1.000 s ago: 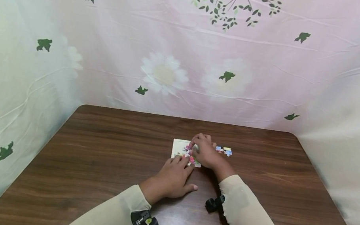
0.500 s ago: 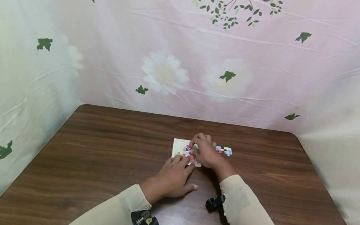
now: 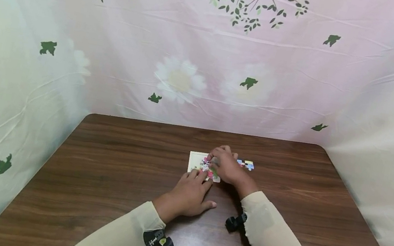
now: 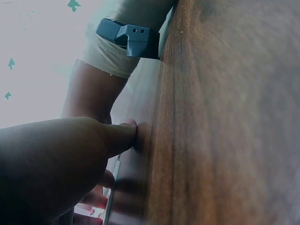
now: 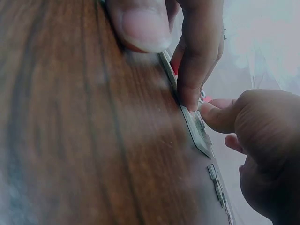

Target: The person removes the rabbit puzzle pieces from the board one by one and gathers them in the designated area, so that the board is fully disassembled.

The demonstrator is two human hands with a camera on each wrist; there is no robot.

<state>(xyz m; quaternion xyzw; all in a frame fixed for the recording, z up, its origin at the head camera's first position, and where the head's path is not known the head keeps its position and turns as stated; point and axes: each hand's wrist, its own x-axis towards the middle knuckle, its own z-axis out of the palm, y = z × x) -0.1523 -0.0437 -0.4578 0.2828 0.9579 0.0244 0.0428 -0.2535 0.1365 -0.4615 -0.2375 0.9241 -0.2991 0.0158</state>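
A small pale puzzle board (image 3: pixel 195 158) lies on the table, with a colourful cartoon picture of joined pieces on its lower part. My left hand (image 3: pixel 189 194) rests its outstretched fingers on the board's near edge, its thumb out to the side on the table. Above the board's right half, my right hand (image 3: pixel 227 168) bends its index finger and thumb together around a small puzzle piece (image 5: pixel 202 96), mostly hidden by the fingers. In the right wrist view, the right thumb (image 5: pixel 218 117) sits close to the board's surface, beside a left fingertip.
Several loose puzzle pieces (image 3: pixel 249 165) lie just right of the board, partly behind the right hand. The brown wooden table (image 3: pixel 112 178) reaches to a printed cloth backdrop (image 3: pixel 209 55) at the back and sides. Both sleeves carry a black wrist camera (image 3: pixel 160 242).
The right hand's fingers have shifted very slightly over the board, uncovering a little more of the picture. My left hand stays in place.
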